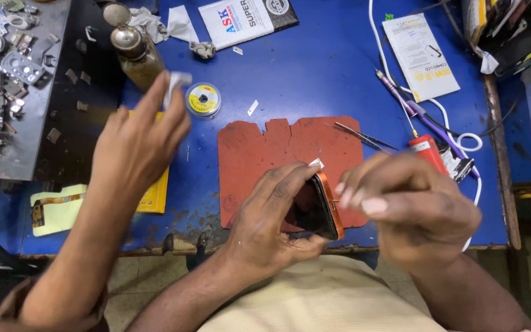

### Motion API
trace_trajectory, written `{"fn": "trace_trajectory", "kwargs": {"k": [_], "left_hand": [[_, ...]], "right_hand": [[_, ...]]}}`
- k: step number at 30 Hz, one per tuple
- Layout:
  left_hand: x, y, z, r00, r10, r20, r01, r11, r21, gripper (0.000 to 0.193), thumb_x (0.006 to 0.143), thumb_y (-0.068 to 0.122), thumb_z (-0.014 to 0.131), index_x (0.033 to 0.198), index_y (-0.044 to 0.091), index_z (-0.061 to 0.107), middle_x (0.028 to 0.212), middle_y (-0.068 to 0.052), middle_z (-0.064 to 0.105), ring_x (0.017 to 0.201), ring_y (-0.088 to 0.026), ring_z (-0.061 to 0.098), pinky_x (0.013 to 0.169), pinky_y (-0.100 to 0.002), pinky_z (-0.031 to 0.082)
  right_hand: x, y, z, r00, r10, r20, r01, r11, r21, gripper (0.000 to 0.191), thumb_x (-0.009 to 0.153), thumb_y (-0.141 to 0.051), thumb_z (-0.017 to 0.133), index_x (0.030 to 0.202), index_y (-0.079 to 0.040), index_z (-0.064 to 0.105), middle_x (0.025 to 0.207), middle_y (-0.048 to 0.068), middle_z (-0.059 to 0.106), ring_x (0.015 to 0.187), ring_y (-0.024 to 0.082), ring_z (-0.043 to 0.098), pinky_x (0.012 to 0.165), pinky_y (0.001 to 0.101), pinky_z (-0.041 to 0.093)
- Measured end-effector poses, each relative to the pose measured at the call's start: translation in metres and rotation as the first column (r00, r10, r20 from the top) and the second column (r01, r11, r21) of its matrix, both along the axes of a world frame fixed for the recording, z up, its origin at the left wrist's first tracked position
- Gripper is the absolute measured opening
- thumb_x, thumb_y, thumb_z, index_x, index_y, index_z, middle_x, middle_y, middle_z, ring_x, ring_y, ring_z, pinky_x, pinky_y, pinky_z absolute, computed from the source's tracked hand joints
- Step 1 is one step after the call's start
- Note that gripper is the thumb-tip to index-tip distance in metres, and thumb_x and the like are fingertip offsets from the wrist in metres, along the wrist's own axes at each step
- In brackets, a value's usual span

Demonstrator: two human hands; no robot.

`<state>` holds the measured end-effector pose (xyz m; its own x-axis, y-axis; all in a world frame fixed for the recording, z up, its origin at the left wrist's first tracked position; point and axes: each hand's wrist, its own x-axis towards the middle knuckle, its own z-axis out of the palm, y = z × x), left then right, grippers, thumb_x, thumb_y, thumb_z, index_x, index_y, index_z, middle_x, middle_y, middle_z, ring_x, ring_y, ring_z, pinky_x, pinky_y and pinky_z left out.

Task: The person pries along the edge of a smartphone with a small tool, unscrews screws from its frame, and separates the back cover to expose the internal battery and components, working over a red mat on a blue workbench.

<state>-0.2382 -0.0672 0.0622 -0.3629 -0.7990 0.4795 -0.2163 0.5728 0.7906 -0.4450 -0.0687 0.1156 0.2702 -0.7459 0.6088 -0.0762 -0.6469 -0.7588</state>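
- The left hand grips an orange-framed phone over the near edge of the red mat.
- The right hand, fingers pinched narrow, touches the phone's right side.
- A co-worker's hand holds white cloth left of the mat, above the blue worktop.

We have one view, worn on the head. It looks steeply down, close over the blue workbench.

Phone: orange frame, black screen. Mat was brick red. Table blue. Tube red. Cable white. Bottle brownish w/ silver cap.
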Motion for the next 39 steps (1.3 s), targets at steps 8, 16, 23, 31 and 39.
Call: {"fn": "trace_trajectory", "kwargs": {"k": [8,16,23,31,39], "left_hand": [[-0.001,0.0,-0.001,1.0,-0.001,0.014,0.001,1.0,0.007,0.091,0.068,0.015,0.092,0.147,0.005,0.047,0.138,-0.017,0.057,0.127,-0.036,0.061,0.107,-0.044,0.054],[-0.001,0.0,-0.001,1.0,0.0,0.015,0.0,0.999,0.034,0.091,0.067,0.014,0.091,0.147,0.005,0.047,0.138,-0.017,0.057,0.127,-0.036,0.061,0.105,-0.044,0.054],[-0.003,-0.001,-0.001,1.0,0.006,0.008,-0.006,0.999,0.032,0.092,0.067,0.013,0.089,0.147,0.005,0.046,0.139,-0.018,0.057,0.128,-0.037,0.061,0.106,-0.045,0.055],[-0.004,-0.003,-0.004,1.0,0.01,0.004,-0.01,1.0,0.005,0.093,0.069,0.016,0.092,0.148,0.006,0.045,0.14,-0.017,0.058,0.129,-0.036,0.061,0.107,-0.045,0.054],[-0.003,-0.003,-0.004,1.0,0.008,0.017,-0.008,1.0,0.021,0.093,0.069,0.015,0.091,0.149,0.006,0.045,0.14,-0.016,0.058,0.129,-0.035,0.06,0.107,-0.044,0.054]], "right_hand": [[-0.002,-0.001,-0.003,1.0,0.011,-0.009,-0.011,1.0,-0.015,0.018,0.105,-0.008,0.061,0.122,-0.012,0.059,0.105,0.01,0.068,0.097,0.022,0.073,0.088,0.0436,0.065],[0.001,-0.005,-0.009,0.997,-0.066,-0.048,0.061,0.993,-0.098,0.033,0.097,-0.015,0.063,0.129,-0.008,0.058,0.109,0.013,0.066,0.101,0.024,0.07,0.088,0.0407,0.064],[-0.003,-0.001,-0.01,0.995,-0.072,-0.075,0.066,0.995,-0.072,0.033,0.098,-0.008,0.068,0.129,-0.008,0.056,0.108,0.009,0.065,0.097,0.021,0.07,0.086,0.039,0.065],[0.0,-0.003,-0.006,0.984,-0.149,-0.098,0.136,0.982,-0.13,0.043,0.091,-0.004,0.072,0.13,-0.012,0.055,0.105,0.009,0.063,0.096,0.019,0.071,0.085,0.0342,0.066],[-0.012,0.007,-0.005,0.965,-0.23,-0.129,0.218,0.971,-0.101,0.045,0.094,0.015,0.066,0.13,-0.009,0.054,0.106,0.012,0.067,0.094,0.022,0.074,0.079,0.0305,0.066]]}}
